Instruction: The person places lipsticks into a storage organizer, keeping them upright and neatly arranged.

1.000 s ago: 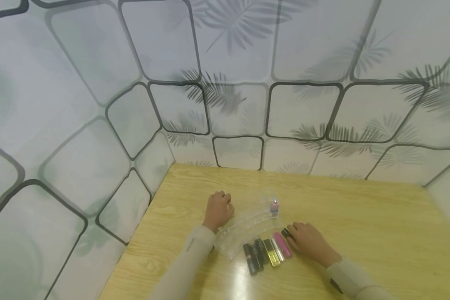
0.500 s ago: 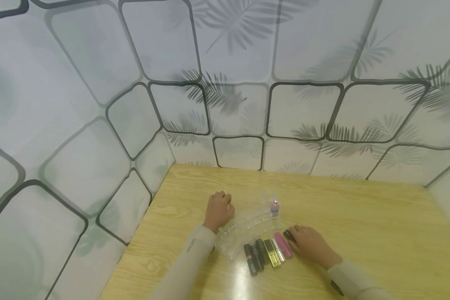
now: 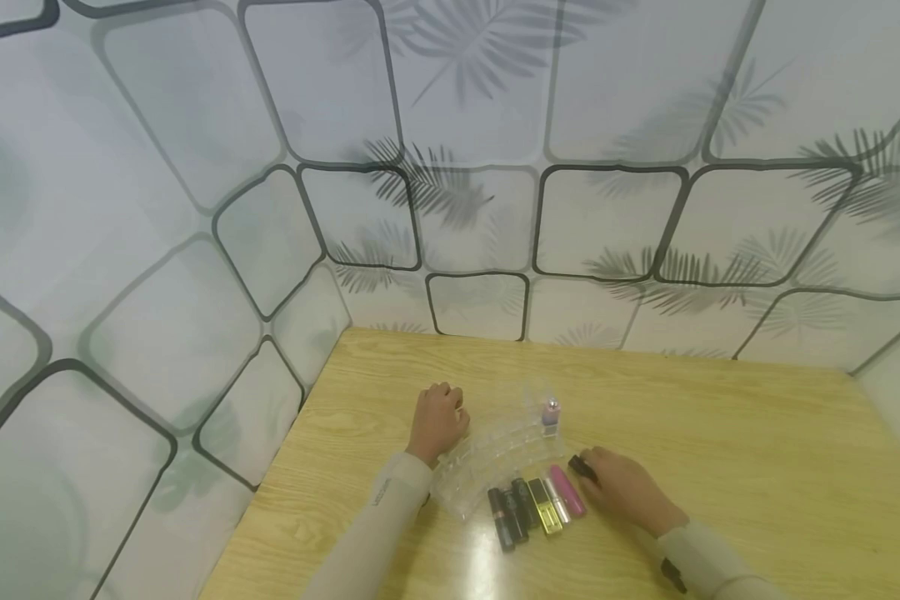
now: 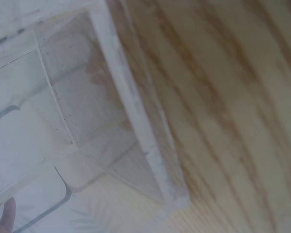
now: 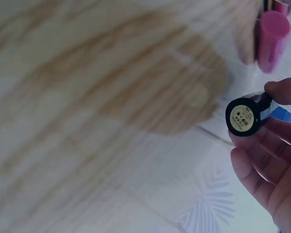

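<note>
A clear plastic lipstick organizer (image 3: 495, 454) with stepped compartments stands on the table. My left hand (image 3: 437, 423) is at its back left side; in the left wrist view its fingers (image 4: 8, 213) grip the rim of a clear wall. My right hand (image 3: 624, 487) pinches a black lipstick tube (image 5: 243, 117) between thumb and fingers, right of the organizer. The tube's round end with a pale printed label faces the right wrist camera. A small pink and blue bottle (image 3: 551, 413) stands in the organizer's right end.
In front of the organizer lies a row: several black tubes (image 3: 500, 518), a gold and black lipstick (image 3: 544, 507), a slim silvery tube (image 3: 557, 502) and a pink tube (image 3: 567, 490). Patterned walls (image 3: 480, 304) border the wooden table (image 3: 720, 442) at the back and left.
My right hand has shifted slightly right, away from the pink tube, and the black lipstick tube in it has turned to show more of its length. My left hand stays in place.
</note>
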A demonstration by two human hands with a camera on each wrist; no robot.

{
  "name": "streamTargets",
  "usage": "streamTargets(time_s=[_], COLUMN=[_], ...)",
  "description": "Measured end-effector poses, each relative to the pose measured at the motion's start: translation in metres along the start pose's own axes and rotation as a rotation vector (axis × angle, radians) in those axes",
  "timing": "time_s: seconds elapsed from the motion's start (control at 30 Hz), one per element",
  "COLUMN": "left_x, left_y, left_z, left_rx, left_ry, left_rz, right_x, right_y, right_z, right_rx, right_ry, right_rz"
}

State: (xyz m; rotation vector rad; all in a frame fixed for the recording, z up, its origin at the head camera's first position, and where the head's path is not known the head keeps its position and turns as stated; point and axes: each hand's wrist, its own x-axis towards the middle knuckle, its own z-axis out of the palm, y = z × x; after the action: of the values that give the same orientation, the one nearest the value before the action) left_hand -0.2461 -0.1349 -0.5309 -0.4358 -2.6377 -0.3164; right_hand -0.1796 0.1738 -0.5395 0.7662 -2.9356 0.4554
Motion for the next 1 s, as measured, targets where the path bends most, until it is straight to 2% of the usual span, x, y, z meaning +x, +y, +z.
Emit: streamTargets(time_s=[0.1,0.27,0.5,0.73,1.0], left_x=[0.000,0.001,0.000,-0.001,-0.001], left_y=[0.000,0.000,0.000,-0.002,-0.002], left_z=[0.000,-0.001,0.001,0.001,0.002], left_rx=[-0.007,-0.009,-0.017,-0.010,-0.018], left_ry=[-0.003,-0.014,-0.021,-0.001,0.004], left_rz=[-0.004,-0.010,-0.017,-0.011,0.000], right_x=[0.003,0.010,0.027,0.046,0.062], right_y=[-0.002,-0.008,-0.020,-0.035,-0.045], right_z=[-0.005,-0.015,-0.028,-0.039,-0.048], right_rx=[0.011,0.032,0.178,0.299,0.431], right_ry=[0.022,0.127,0.203,0.298,0.351], right_rz=[0.021,0.009,0.046,0.022,0.035])
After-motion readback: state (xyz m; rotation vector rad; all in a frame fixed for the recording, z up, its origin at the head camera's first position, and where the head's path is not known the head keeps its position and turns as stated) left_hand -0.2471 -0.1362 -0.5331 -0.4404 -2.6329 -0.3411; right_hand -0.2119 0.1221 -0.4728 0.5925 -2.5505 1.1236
